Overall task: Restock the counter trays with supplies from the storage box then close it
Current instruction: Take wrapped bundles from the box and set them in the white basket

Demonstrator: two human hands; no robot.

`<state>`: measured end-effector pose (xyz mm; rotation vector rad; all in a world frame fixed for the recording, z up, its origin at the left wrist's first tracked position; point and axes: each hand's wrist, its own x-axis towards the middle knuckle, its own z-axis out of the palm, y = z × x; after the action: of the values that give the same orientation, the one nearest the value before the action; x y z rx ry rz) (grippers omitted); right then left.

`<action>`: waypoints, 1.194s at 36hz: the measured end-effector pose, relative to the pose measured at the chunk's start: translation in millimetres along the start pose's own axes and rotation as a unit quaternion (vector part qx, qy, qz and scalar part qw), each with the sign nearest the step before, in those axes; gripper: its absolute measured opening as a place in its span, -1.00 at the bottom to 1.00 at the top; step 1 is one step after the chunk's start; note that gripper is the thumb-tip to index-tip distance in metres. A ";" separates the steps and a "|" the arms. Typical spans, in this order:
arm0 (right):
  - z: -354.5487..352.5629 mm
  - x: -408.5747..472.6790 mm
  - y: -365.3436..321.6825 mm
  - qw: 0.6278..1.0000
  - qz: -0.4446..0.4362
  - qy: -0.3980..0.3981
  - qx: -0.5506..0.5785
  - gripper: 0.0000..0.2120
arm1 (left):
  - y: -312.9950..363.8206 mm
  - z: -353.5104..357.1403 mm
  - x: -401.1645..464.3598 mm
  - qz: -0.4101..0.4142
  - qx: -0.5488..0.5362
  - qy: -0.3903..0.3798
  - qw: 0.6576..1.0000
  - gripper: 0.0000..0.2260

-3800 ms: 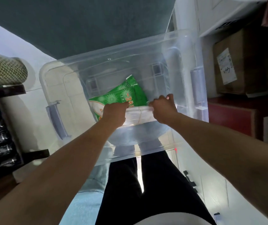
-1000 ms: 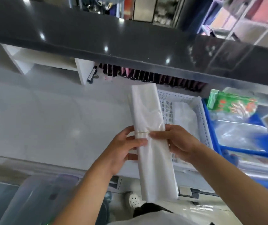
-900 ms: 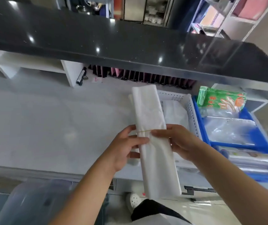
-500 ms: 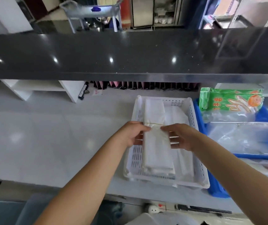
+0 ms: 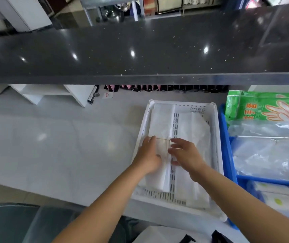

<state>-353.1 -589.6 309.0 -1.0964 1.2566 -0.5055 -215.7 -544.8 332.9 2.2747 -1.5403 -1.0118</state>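
A white slotted tray (image 5: 215, 155) sits on the pale grey counter. A long bundle of white plastic bags (image 5: 161, 120), bound by a thin rubber band, lies flat in its left half. My left hand (image 5: 148, 155) grips the bundle's left edge near the band. My right hand (image 5: 185, 155) rests beside the bundle's right edge with its fingers spread. Another stack of white bags (image 5: 194, 130) fills the tray's right half. A corner of the clear storage box (image 5: 17, 223) shows at the bottom left, below the counter edge.
A blue tray (image 5: 225, 137) touches the white tray's right side and holds clear bags (image 5: 271, 151) and a green glove pack (image 5: 266, 109). A raised black countertop (image 5: 140, 50) overhangs the back. A white shelf unit (image 5: 52, 92) stands at the back left.
The bag bundle came out of the storage box, crossed to the counter and now lies in the white tray. My right hand's fingers have opened off it.
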 end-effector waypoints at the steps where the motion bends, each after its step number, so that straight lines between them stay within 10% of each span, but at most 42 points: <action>1: -0.4 -0.3 0.4 1.000 -0.001 -0.003 -0.001 -0.57 | -0.6 -0.3 0.8 -0.005 -0.009 -0.001 1.000 -0.46; 28: 18.0 -45.3 3.4 0.999 -0.021 0.008 -0.045 -0.44 | -8.2 -9.5 -25.2 0.005 -0.106 0.010 0.994 -0.54; 43: 56.7 -191.1 45.5 0.946 -0.196 0.117 -0.229 -0.45 | -118.0 -14.4 -158.6 0.119 -0.172 0.085 0.974 -0.43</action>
<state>-367.8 -392.2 360.5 -1.7412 1.4069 -0.6767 -154.1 -357.1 348.1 1.8404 -1.3991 -0.9086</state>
